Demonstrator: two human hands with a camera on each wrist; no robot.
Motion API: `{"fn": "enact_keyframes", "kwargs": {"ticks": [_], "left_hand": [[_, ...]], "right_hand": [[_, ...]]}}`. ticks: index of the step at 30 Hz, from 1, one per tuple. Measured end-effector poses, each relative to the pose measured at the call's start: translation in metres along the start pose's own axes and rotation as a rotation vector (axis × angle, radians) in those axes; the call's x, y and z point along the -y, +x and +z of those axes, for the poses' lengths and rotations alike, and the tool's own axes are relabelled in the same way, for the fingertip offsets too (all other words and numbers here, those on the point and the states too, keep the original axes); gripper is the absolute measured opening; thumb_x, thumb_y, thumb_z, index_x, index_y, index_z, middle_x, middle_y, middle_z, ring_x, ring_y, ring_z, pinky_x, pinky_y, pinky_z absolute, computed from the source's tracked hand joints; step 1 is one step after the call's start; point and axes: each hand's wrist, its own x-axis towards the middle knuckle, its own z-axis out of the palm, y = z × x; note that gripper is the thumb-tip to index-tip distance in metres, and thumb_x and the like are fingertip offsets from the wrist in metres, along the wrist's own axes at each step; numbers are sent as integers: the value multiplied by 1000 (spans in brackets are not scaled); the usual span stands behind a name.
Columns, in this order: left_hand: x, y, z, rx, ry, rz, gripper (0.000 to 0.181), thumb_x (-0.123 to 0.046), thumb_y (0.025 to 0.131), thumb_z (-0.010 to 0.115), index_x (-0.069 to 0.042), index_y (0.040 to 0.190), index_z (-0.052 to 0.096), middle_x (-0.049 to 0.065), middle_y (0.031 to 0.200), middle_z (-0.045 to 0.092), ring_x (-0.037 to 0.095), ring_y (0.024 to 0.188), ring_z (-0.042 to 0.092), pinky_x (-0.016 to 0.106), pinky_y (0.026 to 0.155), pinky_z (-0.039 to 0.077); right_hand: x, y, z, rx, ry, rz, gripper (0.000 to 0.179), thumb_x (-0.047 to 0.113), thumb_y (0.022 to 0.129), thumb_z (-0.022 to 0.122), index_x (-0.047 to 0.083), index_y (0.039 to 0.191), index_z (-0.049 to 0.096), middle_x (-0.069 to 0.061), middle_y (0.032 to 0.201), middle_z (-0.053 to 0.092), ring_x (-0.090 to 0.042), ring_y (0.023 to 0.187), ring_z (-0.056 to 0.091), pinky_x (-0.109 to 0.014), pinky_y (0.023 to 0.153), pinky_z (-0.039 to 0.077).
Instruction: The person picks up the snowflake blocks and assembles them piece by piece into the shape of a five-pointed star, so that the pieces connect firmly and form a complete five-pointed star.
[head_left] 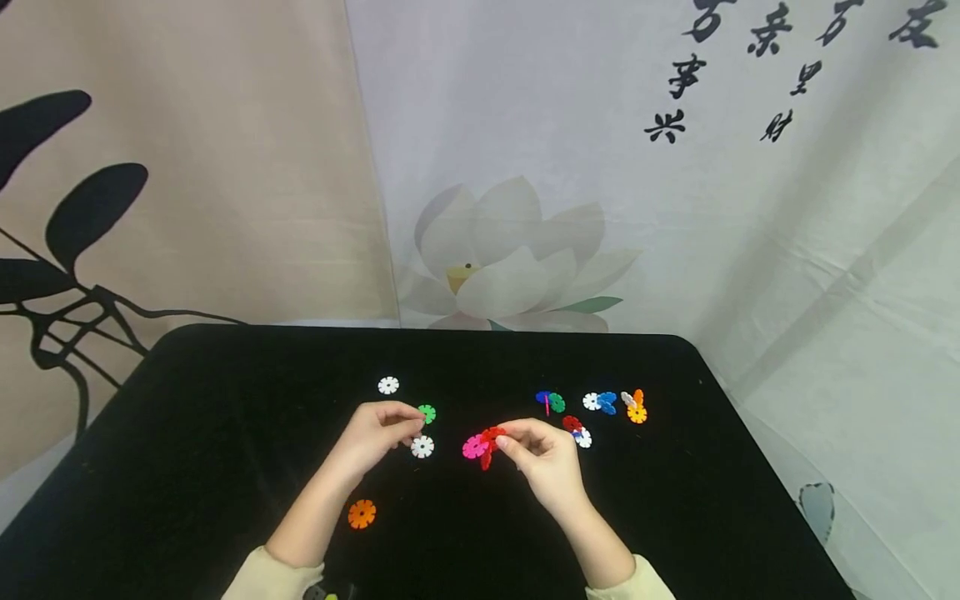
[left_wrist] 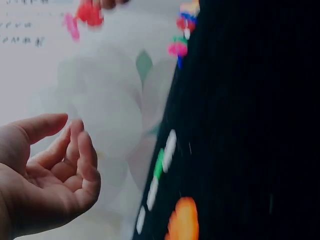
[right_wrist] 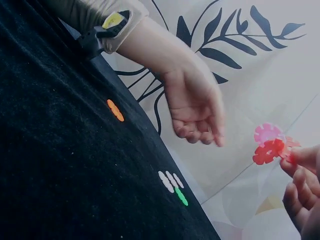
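Note:
My right hand [head_left: 543, 462] pinches a joined cluster of notched plastic discs, red [head_left: 492, 437] and pink [head_left: 475, 447], between thumb and fingertips. The right wrist view shows the cluster [right_wrist: 270, 145] raised above the black table. My left hand [head_left: 378, 433] hangs to its left with nothing in its grasp; in the left wrist view the thumb stands apart from the loosely curled fingers [left_wrist: 87, 155]. Near it, in the head view, lie a green disc [head_left: 427, 414] and a white disc [head_left: 422, 447]. Another white disc [head_left: 388, 385] lies farther back, and an orange disc [head_left: 362, 514] nearer the front.
Joined disc pieces lie at the right on the black table [head_left: 712, 500]: blue-green-pink [head_left: 557, 402], white-blue [head_left: 606, 402], white-orange [head_left: 637, 412] and red-blue-white [head_left: 582, 437]. A printed curtain [head_left: 517, 125] hangs behind the table's far edge.

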Motion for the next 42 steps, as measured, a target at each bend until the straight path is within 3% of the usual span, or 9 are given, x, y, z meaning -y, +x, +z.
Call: {"fn": "enact_keyframes", "kwargs": {"ticks": [5, 8, 12, 15, 20, 24, 32, 37, 42], "left_hand": [[24, 10, -18, -72, 51, 7, 26, -12, 91, 65, 3, 112, 65, 12, 105, 66, 26, 95, 62, 45, 86, 50], [36, 16, -23, -60, 85, 36, 29, -11, 91, 64, 4, 116, 63, 14, 109, 65, 28, 99, 62, 46, 88, 50], [50, 21, -25, -33, 156, 58, 34, -14, 91, 64, 4, 120, 61, 15, 106, 64, 28, 95, 61, 45, 83, 52], [55, 23, -26, -39, 201, 27, 36, -14, 90, 65, 1, 123, 61, 15, 105, 62, 28, 94, 58, 45, 80, 51], [56, 27, -24, -56, 270, 5, 37, -11, 90, 66, 1, 124, 60, 19, 117, 57, 24, 87, 56, 36, 71, 50], [52, 32, -19, -80, 345, 11, 35, -9, 87, 68, 4, 120, 62, 20, 115, 55, 21, 76, 53, 31, 62, 47], [45, 36, -8, -135, 461, -41, 29, -7, 84, 71, 2, 111, 64, 20, 109, 55, 33, 95, 55, 47, 79, 50], [44, 35, -7, -153, 465, -63, 25, -5, 82, 73, 2, 105, 64, 19, 106, 55, 32, 90, 55, 45, 75, 50], [45, 33, -9, -174, 398, -74, 21, -3, 81, 74, 2, 98, 62, 13, 91, 58, 26, 77, 54, 38, 67, 49]], "right_hand": [[0, 1, -2, 14, 8, 30, 10, -4, 85, 68, -3, 95, 70, -12, 77, 67, -22, 56, 54, -23, 51, 46], [-1, 2, -3, 25, 22, 27, 10, -4, 85, 67, -4, 96, 69, -14, 79, 68, -23, 56, 54, -22, 51, 46], [-4, 3, -4, 49, 42, 24, 10, -4, 86, 67, -6, 95, 69, -16, 80, 68, -14, 55, 53, -21, 51, 46], [-5, 3, -4, 68, 49, 25, 10, -4, 86, 67, -6, 96, 68, -17, 80, 67, -12, 55, 53, -22, 51, 46], [-6, 3, -4, 82, 58, 31, 10, -4, 87, 66, -6, 96, 68, -17, 79, 67, -13, 54, 53, -23, 51, 47], [-6, 3, -5, 94, 68, 19, 10, -4, 88, 65, -7, 96, 67, -19, 80, 66, -14, 55, 53, -24, 51, 47], [-6, 4, -5, 102, 74, 21, 10, -3, 88, 65, -7, 97, 67, -18, 81, 66, -14, 56, 54, -22, 52, 47], [-6, 3, -5, 86, 79, 17, 10, -4, 87, 65, -8, 96, 67, -19, 81, 66, -12, 55, 52, -23, 52, 47], [-4, 4, -5, 66, 92, 31, 10, -5, 87, 65, -8, 96, 66, -18, 80, 66, -12, 56, 52, -22, 52, 47]]}}
